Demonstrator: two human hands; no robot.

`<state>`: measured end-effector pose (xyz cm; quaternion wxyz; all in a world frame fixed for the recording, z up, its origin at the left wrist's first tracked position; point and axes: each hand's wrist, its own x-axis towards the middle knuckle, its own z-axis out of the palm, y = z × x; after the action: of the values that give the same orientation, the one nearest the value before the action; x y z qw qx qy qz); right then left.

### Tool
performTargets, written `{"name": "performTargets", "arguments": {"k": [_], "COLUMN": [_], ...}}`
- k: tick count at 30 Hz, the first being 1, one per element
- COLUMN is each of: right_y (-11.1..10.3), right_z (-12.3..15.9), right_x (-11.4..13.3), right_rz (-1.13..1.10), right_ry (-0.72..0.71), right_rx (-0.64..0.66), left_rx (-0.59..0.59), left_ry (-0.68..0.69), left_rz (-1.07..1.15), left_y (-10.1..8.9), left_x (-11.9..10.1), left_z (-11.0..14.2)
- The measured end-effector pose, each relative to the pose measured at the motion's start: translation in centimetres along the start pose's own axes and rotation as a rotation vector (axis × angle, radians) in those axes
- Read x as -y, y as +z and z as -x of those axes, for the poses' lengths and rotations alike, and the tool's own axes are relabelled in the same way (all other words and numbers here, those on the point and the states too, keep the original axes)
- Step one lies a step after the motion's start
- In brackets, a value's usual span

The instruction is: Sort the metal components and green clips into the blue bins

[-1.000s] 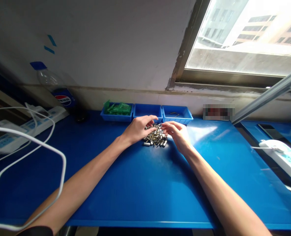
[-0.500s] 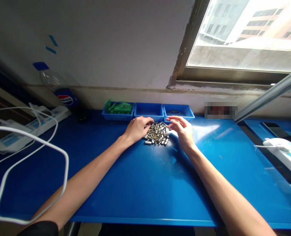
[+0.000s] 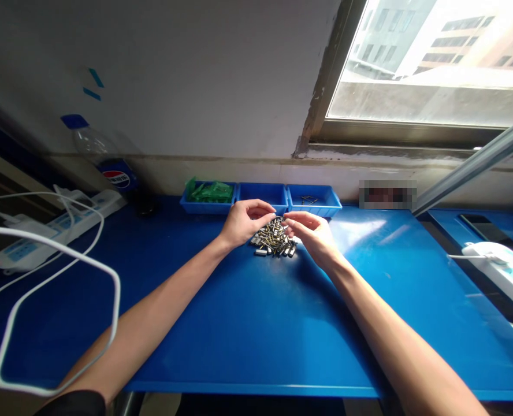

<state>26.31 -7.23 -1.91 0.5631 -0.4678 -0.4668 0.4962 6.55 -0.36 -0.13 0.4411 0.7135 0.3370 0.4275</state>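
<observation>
My left hand and my right hand come close together above a pile of small metal parts on the blue table. The pile mixes thin gold-toned pins or screws with silver-and-black blocks. My left thumb and fingers are pinched at the tips. The right fingertips are also pinched, just across a narrow gap. Something thin and small seems to lie between the two hands, too tiny to name. Behind the hands, the middle blue tray shows no contents.
A left tray holds green plastic pieces; the right tray has a few thin pins. A cola bottle and a power strip stand at left, with a looping white cable. Another power strip lies at right.
Both hands have moved toward each other and lifted slightly off the pile. Their fingertips, apart before, now nearly meet in pinches.
</observation>
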Motion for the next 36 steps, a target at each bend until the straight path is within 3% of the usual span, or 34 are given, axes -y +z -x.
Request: {"name": "performTargets", "arguments": {"k": [4,10,14,17,20,36], "right_y": [-0.4,-1.4,-1.4,-1.2,-1.2,-0.8], "right_z": [-0.4,-0.9,-0.6,-0.4,-0.5,-0.8], "right_x": [-0.3,0.4,-0.1,-0.9,-1.9,-2.5], "right_rz": [-0.039,-0.075,0.215,0.534,0.703,0.939], "right_ry": [0.005,-0.154,-0.203,-0.279,-0.359,-0.395], "right_rx": [-0.051,-0.183,-0.237,-0.216,-0.161,-0.134], "left_rx": [0.044,0.144,0.269,0.284,0.276,0.209], "left_ry": [0.062,0.206,0.190,0.203,0.228,0.243], "left_rz": [-0.171,-0.570,-0.633,-0.684,-0.701,-0.721], "left_y": [0.1,-1.6,-2.7,-2.7,-2.1,-1.8], "left_x": [0.2,0.6,0.2,0.2,0.2,0.1], "left_z": [0.2,-0.2,-0.4,-0.4,-0.2,0.0]}}
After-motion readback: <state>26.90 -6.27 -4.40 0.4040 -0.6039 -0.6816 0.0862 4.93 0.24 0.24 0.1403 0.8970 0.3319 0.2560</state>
